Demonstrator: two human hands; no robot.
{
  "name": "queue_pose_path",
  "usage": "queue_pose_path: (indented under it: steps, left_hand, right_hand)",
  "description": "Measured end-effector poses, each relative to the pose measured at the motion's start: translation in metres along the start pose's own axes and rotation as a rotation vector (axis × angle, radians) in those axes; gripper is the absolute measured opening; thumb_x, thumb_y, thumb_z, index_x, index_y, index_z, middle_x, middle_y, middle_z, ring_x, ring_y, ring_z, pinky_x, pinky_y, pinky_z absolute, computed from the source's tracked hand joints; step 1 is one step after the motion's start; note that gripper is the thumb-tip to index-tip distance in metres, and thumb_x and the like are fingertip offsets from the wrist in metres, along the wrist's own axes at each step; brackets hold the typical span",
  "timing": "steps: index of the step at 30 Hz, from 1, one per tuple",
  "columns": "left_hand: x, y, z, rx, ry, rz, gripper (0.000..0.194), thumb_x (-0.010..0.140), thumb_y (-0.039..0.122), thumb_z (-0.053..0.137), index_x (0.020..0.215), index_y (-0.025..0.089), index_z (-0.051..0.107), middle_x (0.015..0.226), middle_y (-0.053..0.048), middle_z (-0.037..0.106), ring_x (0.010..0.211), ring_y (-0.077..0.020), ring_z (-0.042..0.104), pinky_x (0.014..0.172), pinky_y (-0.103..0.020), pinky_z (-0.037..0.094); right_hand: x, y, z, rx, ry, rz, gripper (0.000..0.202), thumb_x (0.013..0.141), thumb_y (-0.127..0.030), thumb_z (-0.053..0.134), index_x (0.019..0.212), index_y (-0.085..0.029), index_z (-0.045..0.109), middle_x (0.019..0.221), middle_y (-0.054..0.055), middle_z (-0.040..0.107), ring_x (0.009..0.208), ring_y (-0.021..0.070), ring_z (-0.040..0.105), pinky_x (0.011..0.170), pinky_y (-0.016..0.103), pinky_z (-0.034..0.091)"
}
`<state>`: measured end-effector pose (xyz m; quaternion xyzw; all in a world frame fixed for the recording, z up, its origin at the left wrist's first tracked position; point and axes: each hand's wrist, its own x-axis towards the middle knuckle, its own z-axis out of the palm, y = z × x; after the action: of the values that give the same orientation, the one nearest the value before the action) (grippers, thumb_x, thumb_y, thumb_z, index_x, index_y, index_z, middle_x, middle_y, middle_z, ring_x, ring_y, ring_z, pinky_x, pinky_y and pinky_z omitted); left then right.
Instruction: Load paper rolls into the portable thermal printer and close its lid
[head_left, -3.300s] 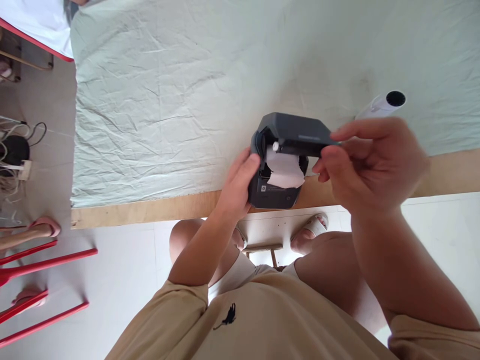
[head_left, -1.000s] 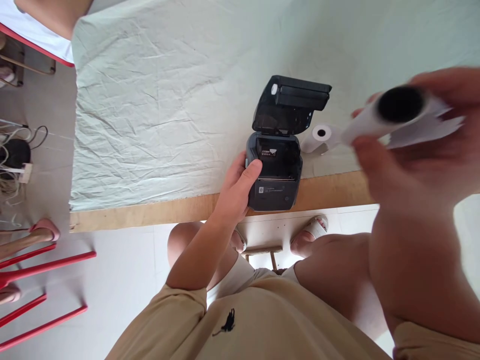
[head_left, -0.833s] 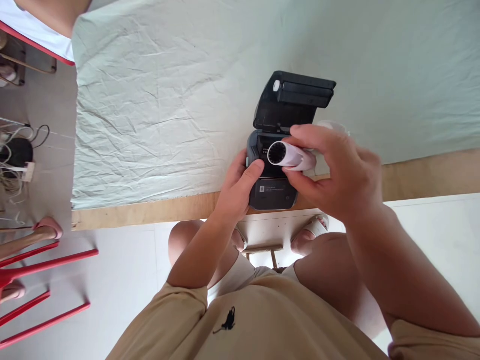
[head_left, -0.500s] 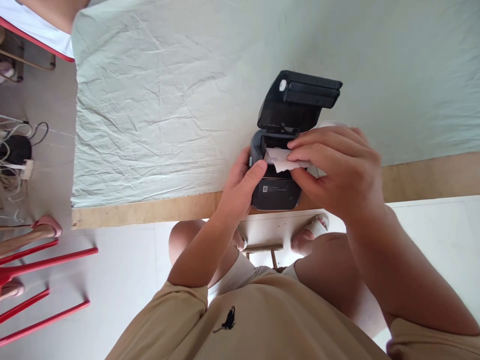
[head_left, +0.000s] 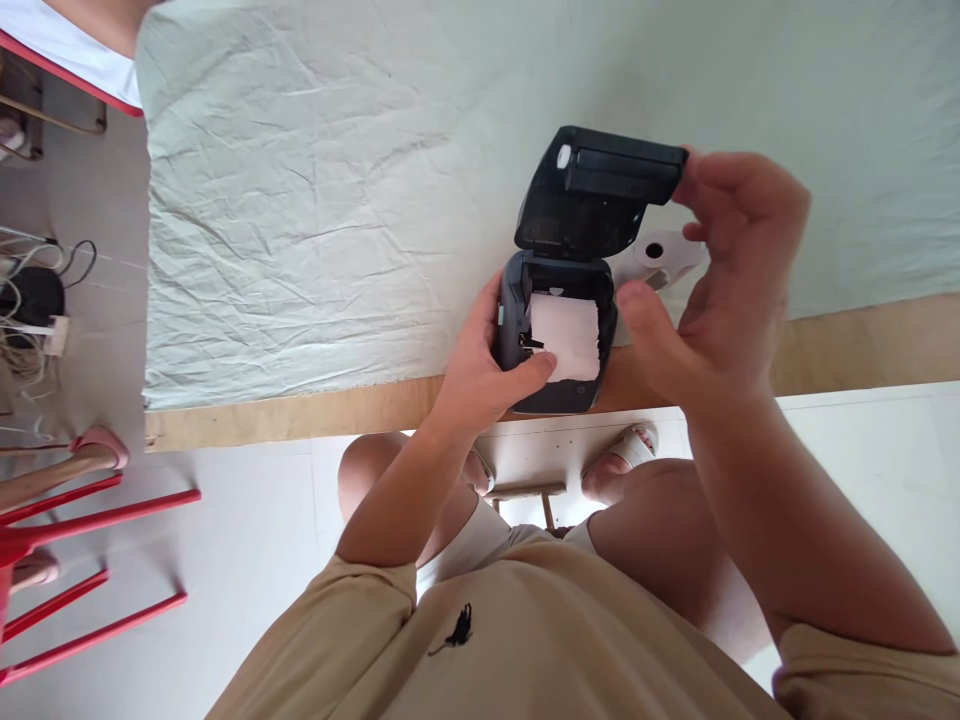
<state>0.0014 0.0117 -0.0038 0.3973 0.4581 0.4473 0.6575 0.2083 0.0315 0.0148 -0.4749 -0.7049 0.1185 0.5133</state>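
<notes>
A small black receipt printer (head_left: 559, 402) sits at the table's near edge with its lid (head_left: 577, 225) raised. White paper (head_left: 574, 335) lies flat over its open compartment, its ragged end towards me. My left hand (head_left: 484, 370) grips the printer's left side, the thumb pressing on the paper's near left corner. Up at the lid's right corner, my right hand (head_left: 739, 270) touches the edge with its fingertips. Its thumb is spread well away from the fingers, with nothing between them. Behind the right hand is a white paper roll (head_left: 679, 252), partly hidden.
A wrinkled pale green cloth (head_left: 337, 200) covers the table, leaving a bare wooden edge (head_left: 300, 408) along the front. Part of another person's body shows at the top left. On the floor at left are red stool legs (head_left: 112, 515) and tangled cables (head_left: 26, 350).
My right hand has let go of the paper and moved up to the lid's right corner. The paper now lies flat across the compartment, and the roll is more exposed.
</notes>
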Motion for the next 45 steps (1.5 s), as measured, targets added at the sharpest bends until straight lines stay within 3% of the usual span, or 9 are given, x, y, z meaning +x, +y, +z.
queue_pose_path:
  steps: [3,5,8,11,14,20,30,37,45]
  left_hand:
    - [-0.001,0.000,-0.001,0.017,0.022,0.000,0.088,0.077,0.039,0.100,0.156,0.031,0.062,0.140,-0.008,0.078,0.128,-0.0326,0.077,0.104,-0.039,0.067]
    - [-0.002,0.000,-0.001,0.022,0.022,-0.011,0.089,0.077,0.039,0.100,0.156,0.031,0.061,0.143,-0.008,0.077,0.131,-0.0333,0.076,0.105,-0.039,0.066]
    - [-0.002,-0.002,-0.003,-0.020,-0.015,0.006,0.091,0.076,0.040,0.102,0.157,0.031,0.059,0.156,-0.009,0.072,0.143,-0.0349,0.072,0.116,-0.041,0.064]
    - [0.000,-0.004,-0.004,-0.089,-0.051,0.012,0.086,0.075,0.051,0.103,0.148,0.030,0.063,0.148,-0.009,0.076,0.143,-0.0357,0.072,0.115,-0.043,0.065]
    - [0.001,-0.004,-0.002,-0.084,-0.027,-0.033,0.078,0.075,0.063,0.101,0.136,0.028,0.069,0.129,-0.008,0.081,0.126,-0.0335,0.078,0.101,-0.041,0.069]
    - [0.000,0.000,0.004,-0.127,0.010,-0.034,0.063,0.081,0.059,0.099,0.128,0.029,0.070,0.113,-0.004,0.082,0.106,-0.0259,0.081,0.089,-0.037,0.069]
    - [0.001,0.001,0.006,-0.146,0.016,0.019,0.059,0.087,0.063,0.093,0.129,0.027,0.072,0.114,-0.005,0.086,0.111,-0.0292,0.084,0.088,-0.039,0.070]
    - [0.002,0.002,0.013,-0.204,0.105,-0.032,0.048,0.100,0.071,0.074,0.113,0.025,0.078,0.126,-0.004,0.085,0.142,-0.0309,0.075,0.111,-0.042,0.069]
    - [0.000,0.008,0.016,-0.253,0.222,-0.044,0.044,0.100,0.058,0.081,0.079,0.023,0.065,0.090,-0.001,0.081,0.126,-0.0286,0.082,0.103,-0.040,0.073]
  right_hand:
    - [-0.003,0.002,0.004,0.117,0.184,-0.035,0.025,0.103,-0.044,0.061,0.128,-0.037,0.064,0.119,0.005,0.072,0.105,0.0269,0.079,0.086,0.046,0.058]
    - [-0.007,0.001,0.008,0.145,0.248,-0.023,0.013,0.103,-0.045,0.064,0.103,-0.032,0.063,0.086,0.000,0.063,0.070,0.0187,0.063,0.065,0.037,0.047]
    - [-0.014,-0.002,0.011,0.174,0.105,0.101,0.035,0.099,-0.038,0.070,0.078,-0.027,0.045,0.063,-0.006,0.043,0.053,0.0115,0.036,0.052,0.031,0.027]
    - [-0.017,-0.003,0.012,0.218,-0.082,0.273,0.051,0.091,-0.036,0.078,0.071,-0.026,0.032,0.061,-0.008,0.032,0.055,0.0094,0.024,0.051,0.030,0.021]
    - [-0.015,-0.002,0.010,0.276,-0.169,0.377,0.056,0.088,-0.037,0.081,0.069,-0.026,0.029,0.062,-0.007,0.029,0.057,0.0096,0.021,0.051,0.029,0.020]
    - [-0.007,-0.003,0.005,0.241,-0.310,0.446,0.055,0.084,-0.032,0.080,0.064,-0.025,0.029,0.057,-0.007,0.029,0.054,0.0091,0.019,0.047,0.028,0.016]
    - [-0.014,0.001,0.008,0.308,-0.273,0.349,0.053,0.090,-0.035,0.075,0.064,-0.025,0.031,0.055,-0.006,0.032,0.052,0.0081,0.024,0.047,0.027,0.018]
    - [-0.014,0.002,0.003,0.336,-0.295,0.361,0.052,0.093,-0.036,0.075,0.065,-0.025,0.033,0.055,-0.006,0.033,0.053,0.0084,0.025,0.049,0.027,0.019]
    - [-0.018,0.005,0.005,0.425,-0.300,0.389,0.050,0.081,-0.031,0.085,0.074,-0.026,0.036,0.061,-0.008,0.043,0.055,0.0086,0.032,0.048,0.027,0.024]
